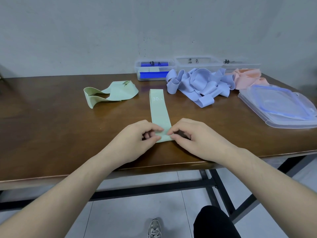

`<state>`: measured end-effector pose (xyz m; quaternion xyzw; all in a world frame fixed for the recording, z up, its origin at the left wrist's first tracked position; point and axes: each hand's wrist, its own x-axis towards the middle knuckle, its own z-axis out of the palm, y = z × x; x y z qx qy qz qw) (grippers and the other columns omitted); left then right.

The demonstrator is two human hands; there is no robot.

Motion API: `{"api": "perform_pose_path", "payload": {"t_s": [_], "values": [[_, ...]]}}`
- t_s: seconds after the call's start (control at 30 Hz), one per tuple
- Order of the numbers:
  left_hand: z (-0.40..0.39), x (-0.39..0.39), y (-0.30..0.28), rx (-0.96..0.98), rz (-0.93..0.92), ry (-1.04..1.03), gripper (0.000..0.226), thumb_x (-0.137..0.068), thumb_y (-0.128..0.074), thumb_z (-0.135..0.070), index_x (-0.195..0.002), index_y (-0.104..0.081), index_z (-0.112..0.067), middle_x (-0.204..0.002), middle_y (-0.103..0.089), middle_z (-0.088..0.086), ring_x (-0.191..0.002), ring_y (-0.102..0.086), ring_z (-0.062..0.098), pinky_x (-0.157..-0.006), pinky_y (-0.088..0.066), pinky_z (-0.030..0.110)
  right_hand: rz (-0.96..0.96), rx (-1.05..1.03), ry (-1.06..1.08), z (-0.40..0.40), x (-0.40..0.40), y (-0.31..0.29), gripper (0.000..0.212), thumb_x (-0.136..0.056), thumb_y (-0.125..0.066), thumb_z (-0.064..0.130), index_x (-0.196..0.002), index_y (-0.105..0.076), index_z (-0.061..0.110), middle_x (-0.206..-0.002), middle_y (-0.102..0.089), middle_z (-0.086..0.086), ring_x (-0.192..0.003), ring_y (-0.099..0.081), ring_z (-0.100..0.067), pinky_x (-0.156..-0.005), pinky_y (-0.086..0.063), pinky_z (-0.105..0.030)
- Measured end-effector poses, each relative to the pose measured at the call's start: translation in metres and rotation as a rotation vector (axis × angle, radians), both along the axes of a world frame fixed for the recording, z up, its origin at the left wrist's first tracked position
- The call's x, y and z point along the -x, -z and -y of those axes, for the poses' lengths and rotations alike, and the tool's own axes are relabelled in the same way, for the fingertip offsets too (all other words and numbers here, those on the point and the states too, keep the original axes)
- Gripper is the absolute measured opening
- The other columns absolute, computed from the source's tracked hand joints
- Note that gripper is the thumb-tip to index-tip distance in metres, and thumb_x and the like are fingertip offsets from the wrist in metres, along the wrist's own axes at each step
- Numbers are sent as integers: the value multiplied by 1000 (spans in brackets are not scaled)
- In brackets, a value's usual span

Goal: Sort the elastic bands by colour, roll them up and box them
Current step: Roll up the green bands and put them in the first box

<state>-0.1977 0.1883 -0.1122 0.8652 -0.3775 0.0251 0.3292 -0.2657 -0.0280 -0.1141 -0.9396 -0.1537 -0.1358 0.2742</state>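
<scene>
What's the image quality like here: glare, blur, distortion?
Head view: wide-angle bowing curves the table edge; soft glare sheen on the wood beyond the green band; both hands reasonably sharp; far boxes and their labels soft; lids stretched at the right edge.

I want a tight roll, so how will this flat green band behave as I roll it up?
The green band lies limp and flat on the table, so it is probably floppy and light. It looks like stretch fabric, so it may spring open unless both hands, left and right, pinch the near end. The loose green bands curl and flop similarly.
</scene>
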Motion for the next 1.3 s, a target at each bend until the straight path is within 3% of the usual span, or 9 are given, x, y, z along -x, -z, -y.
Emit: {"api": "perform_pose_path", "payload": {"t_s": [0.17,0.27,0.47,0.63,0.97,1.1,1.3], "values": [[-1,7,-3,-53,151,6,18,-93,-67,-24,-108,-74,-30,-96,-59,-16,-83,-57,5,-73,-47,14,23,66,17,0,-4,3,17,-99,-60,26,-110,-73,25,-99,-58,13,-93,-53,-8,-83,-43,-20],[-1,12,-3,-124,205,4,24,-92,-67,-29,-116,-72,-28,-105,-57,-16,-84,-55,5,-72,-43,8,35,124,36,-1,-4,3,21,-97,-62,31,-115,-72,27,-98,-56,14,-92,-46,-6,-81,-38,-14],[2,3,-3,-117,144,-8,22,-95,-63,-23,-115,-72,-25,-104,-55,-16,-82,-54,5,-70,-41,11,83,216,41,-2,-5,0,29,-96,-63,37,-123,-69,29,-101,-54,14,-94,-38,-4,-86,-39,-20],[6,-4,-7,-150,113,-11,22,-98,-58,-22,-115,-72,-23,-96,-52,-17,-83,-53,4,-73,-38,11,82,177,20,-2,-9,0,19,-97,-63,27,-115,-68,27,-100,-56,12,-90,-43,-6,-82,-41,-24],[6,-2,-7,-154,145,-43,25,-94,-64,-26,-119,-69,-29,-109,-55,-15,-72,-51,4,-66,-37,6,42,170,60,-1,-20,0,27,-102,-53,32,-123,-70,27,-102,-53,16,-93,-39,-3,-91,-44,-29],[8,-7,-8,-187,148,-47,28,-97,-61,-26,-124,-67,-29,-115,-54,-16,-74,-51,1,-66,-38,7,65,204,64,-2,-20,0,31,-100,-57,32,-129,-63,27,-110,-51,16,-94,-35,-2,-89,-41,-24],[13,-14,-10,-201,128,-54,27,-96,-62,-28,-122,-68,-30,-110,-51,-15,-74,-49,-1,-61,-35,9,49,184,58,-3,-26,-1,19,-97,-62,30,-115,-65,27,-106,-54,14,-92,-41,-5,-83,-39,-22]]}}
